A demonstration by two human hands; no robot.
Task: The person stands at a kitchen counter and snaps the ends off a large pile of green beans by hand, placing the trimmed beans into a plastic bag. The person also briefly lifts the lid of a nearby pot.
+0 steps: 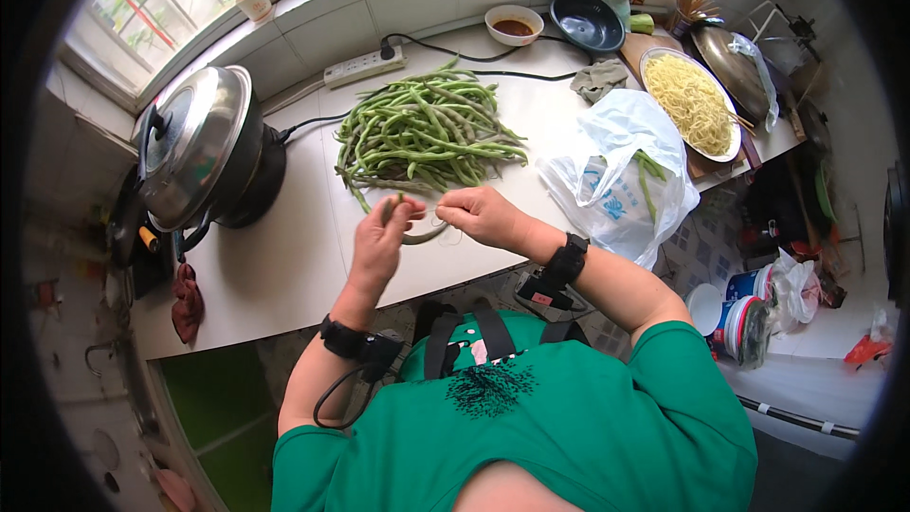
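Note:
A heap of long green beans (430, 128) lies on the white countertop (306, 263) in front of me. Just below the heap, my left hand (387, 227) holds a green bean between thumb and fingers. My right hand (483, 217) is close beside it, thumb and fingertips pinched together near a thin strand; whether they grip the strand is too small to tell. A curved bean piece (426, 235) shows between the two hands. A white plastic bag (625, 178) with some green beans showing in it stands to the right of my right hand.
A lidded metal pot (195, 142) stands at the left. Behind the beans are a power strip (364, 67), a bowl of brown sauce (514, 25) and a dark basin (587, 20). A plate of noodles (689, 103) sits on a cutting board at the right, near a grey cloth (598, 80).

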